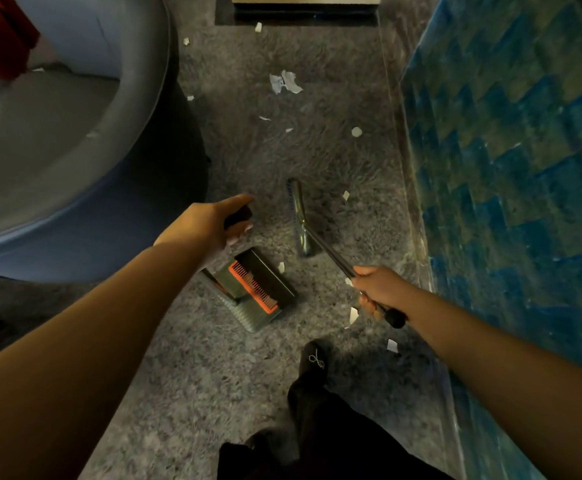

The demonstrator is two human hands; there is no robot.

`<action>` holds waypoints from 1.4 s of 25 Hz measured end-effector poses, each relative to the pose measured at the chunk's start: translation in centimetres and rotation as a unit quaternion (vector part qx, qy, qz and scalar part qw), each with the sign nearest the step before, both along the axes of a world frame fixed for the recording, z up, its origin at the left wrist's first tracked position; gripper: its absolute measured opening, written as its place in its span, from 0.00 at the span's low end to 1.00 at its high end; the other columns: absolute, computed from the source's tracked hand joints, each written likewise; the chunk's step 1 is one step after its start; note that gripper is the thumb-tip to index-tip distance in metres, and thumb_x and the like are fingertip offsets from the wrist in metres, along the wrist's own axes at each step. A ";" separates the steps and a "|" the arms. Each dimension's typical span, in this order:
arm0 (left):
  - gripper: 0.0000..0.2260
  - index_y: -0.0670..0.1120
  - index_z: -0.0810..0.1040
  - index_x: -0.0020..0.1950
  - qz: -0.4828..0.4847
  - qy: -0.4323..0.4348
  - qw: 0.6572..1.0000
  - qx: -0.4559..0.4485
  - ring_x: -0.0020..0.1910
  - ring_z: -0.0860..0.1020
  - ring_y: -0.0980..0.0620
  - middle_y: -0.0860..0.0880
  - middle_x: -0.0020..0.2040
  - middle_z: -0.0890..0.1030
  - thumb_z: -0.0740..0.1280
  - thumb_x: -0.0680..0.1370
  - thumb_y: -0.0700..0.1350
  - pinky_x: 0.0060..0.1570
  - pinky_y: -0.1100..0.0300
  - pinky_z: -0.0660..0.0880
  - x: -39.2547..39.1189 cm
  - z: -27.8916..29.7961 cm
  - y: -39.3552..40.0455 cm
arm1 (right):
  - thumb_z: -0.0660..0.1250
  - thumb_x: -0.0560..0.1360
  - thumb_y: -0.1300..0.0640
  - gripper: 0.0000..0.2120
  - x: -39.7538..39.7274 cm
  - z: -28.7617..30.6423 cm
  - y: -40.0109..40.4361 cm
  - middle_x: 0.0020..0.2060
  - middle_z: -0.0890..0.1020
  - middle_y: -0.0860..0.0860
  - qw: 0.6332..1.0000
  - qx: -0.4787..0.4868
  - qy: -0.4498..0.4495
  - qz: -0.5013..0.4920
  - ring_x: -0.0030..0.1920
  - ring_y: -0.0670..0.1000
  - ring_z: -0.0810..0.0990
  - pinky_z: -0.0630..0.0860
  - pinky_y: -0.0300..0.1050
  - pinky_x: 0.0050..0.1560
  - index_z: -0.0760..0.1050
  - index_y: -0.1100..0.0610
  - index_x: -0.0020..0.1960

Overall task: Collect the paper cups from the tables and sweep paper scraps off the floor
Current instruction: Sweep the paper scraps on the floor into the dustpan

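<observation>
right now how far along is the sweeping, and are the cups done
Sweeping is under way. The left hand grips the dustpan handle; the right hand grips the broom, its head resting on the floor. Left to do: scraps lie ahead, including a large torn piece, and more near the right hand. No cups or tables in view, so I cannot tell.

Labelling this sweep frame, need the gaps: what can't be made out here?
Head view only:
- Dustpan: its handle stem mostly hidden by the left hand; whether it holds scraps is too dim to tell.
- Broom: bristles hidden under the head; the handle's middle sits inside the right hand.
- Chair: cut off by the left and top edges.
- Paper cups and tables: none identifiable in frame.
- Far scraps: too small to tell shape.
</observation>
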State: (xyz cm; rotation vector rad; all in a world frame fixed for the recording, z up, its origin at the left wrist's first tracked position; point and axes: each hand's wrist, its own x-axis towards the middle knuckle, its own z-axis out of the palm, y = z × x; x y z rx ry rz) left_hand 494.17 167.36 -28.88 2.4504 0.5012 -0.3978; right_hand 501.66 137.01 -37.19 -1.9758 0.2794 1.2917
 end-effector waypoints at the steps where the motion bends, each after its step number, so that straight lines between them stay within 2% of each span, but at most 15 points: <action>1: 0.23 0.64 0.64 0.73 -0.001 0.002 1.000 0.004 0.36 0.74 0.61 0.52 0.50 0.75 0.64 0.80 0.53 0.37 0.61 0.71 0.9 -0.1 0.3 | 0.59 0.81 0.61 0.24 0.8 -0.7 0.3 0.28 0.75 0.55 1.000 -0.006 0.003 0.009 0.17 0.45 0.70 0.68 0.35 0.20 0.59 0.55 0.76; 4: 0.23 0.65 0.63 0.73 -0.008 0.009 1.000 0.014 0.38 0.76 0.59 0.52 0.50 0.75 0.64 0.79 0.54 0.35 0.64 0.71 2.4 -0.4 0.8 | 0.58 0.81 0.61 0.24 1.6 -2.0 1.7 0.27 0.74 0.55 0.999 -0.008 0.021 0.029 0.18 0.47 0.70 0.69 0.38 0.21 0.59 0.55 0.76; 7: 0.22 0.65 0.63 0.73 -0.019 -0.001 0.999 0.033 0.38 0.77 0.55 0.51 0.52 0.76 0.64 0.79 0.55 0.36 0.60 0.74 2.9 -0.6 1.2 | 0.58 0.81 0.60 0.23 0.6 -2.1 3.4 0.28 0.74 0.55 0.998 0.004 0.050 0.038 0.18 0.46 0.70 0.69 0.36 0.20 0.60 0.54 0.76; 11: 0.22 0.67 0.62 0.72 -0.016 0.005 0.999 0.036 0.37 0.77 0.56 0.49 0.52 0.78 0.63 0.80 0.55 0.35 0.59 0.75 2.7 -0.9 2.1 | 0.59 0.81 0.58 0.25 -1.2 -0.9 3.9 0.29 0.73 0.54 0.993 0.023 0.120 0.000 0.19 0.45 0.68 0.66 0.35 0.21 0.57 0.52 0.76; 16: 0.21 0.64 0.64 0.73 -0.022 -0.020 0.999 0.021 0.41 0.78 0.56 0.49 0.55 0.80 0.63 0.80 0.55 0.40 0.59 0.76 1.3 -0.9 2.7 | 0.58 0.82 0.58 0.25 -5.7 1.5 4.0 0.26 0.70 0.53 0.990 0.029 0.124 -0.065 0.17 0.45 0.66 0.63 0.32 0.19 0.57 0.50 0.77; 18: 0.21 0.62 0.65 0.73 -0.025 -0.031 0.999 0.002 0.46 0.79 0.50 0.47 0.57 0.80 0.64 0.80 0.53 0.47 0.54 0.78 0.3 -1.0 2.5 | 0.56 0.82 0.58 0.24 -7.9 2.3 4.3 0.24 0.69 0.52 0.988 0.042 0.114 -0.093 0.17 0.45 0.66 0.63 0.32 0.19 0.56 0.50 0.77; 20: 0.21 0.60 0.66 0.73 -0.030 -0.043 0.998 -0.022 0.48 0.79 0.50 0.49 0.56 0.79 0.65 0.80 0.52 0.50 0.55 0.77 -0.6 -1.0 2.4 | 0.56 0.82 0.58 0.24 -10.1 3.0 4.7 0.23 0.69 0.52 0.991 0.047 0.086 -0.092 0.17 0.44 0.67 0.64 0.33 0.19 0.56 0.50 0.77; 22: 0.21 0.60 0.67 0.72 -0.041 -0.051 0.997 -0.051 0.47 0.78 0.53 0.53 0.53 0.77 0.65 0.79 0.52 0.48 0.58 0.76 -1.7 -1.1 2.7 | 0.56 0.82 0.59 0.22 -12.2 3.4 4.8 0.25 0.70 0.53 0.992 0.039 0.055 -0.103 0.17 0.44 0.68 0.65 0.34 0.20 0.60 0.50 0.76; 25: 0.21 0.63 0.68 0.71 -0.060 -0.033 0.994 -0.086 0.42 0.76 0.62 0.57 0.52 0.75 0.66 0.79 0.53 0.40 0.66 0.72 -2.9 -1.2 2.9 | 0.56 0.82 0.59 0.21 -14.5 4.0 4.2 0.26 0.72 0.53 0.986 0.031 0.033 -0.161 0.18 0.45 0.68 0.66 0.35 0.22 0.64 0.50 0.73; 28: 0.21 0.62 0.68 0.71 -0.120 -0.018 0.988 -0.091 0.41 0.75 0.62 0.56 0.53 0.75 0.66 0.79 0.53 0.37 0.67 0.72 -2.7 -1.0 2.0 | 0.57 0.81 0.61 0.16 -16.4 4.9 2.8 0.25 0.71 0.53 0.976 0.045 0.011 -0.212 0.17 0.44 0.68 0.64 0.33 0.19 0.70 0.54 0.69; 32: 0.21 0.61 0.69 0.71 -0.191 -0.053 0.977 -0.078 0.44 0.74 0.61 0.56 0.53 0.75 0.67 0.78 0.52 0.49 0.62 0.70 -1.2 -0.3 -0.4 | 0.58 0.80 0.62 0.14 -18.5 6.3 0.1 0.26 0.70 0.54 0.967 0.038 -0.015 -0.252 0.18 0.46 0.67 0.64 0.35 0.21 0.72 0.50 0.63; 35: 0.22 0.57 0.71 0.71 -0.260 -0.058 0.962 -0.063 0.54 0.78 0.50 0.49 0.58 0.79 0.68 0.78 0.50 0.55 0.60 0.69 0.1 -0.1 -2.6 | 0.61 0.79 0.65 0.15 -19.3 6.9 -2.2 0.27 0.70 0.54 0.964 0.009 -0.039 -0.261 0.20 0.47 0.67 0.65 0.36 0.21 0.73 0.55 0.64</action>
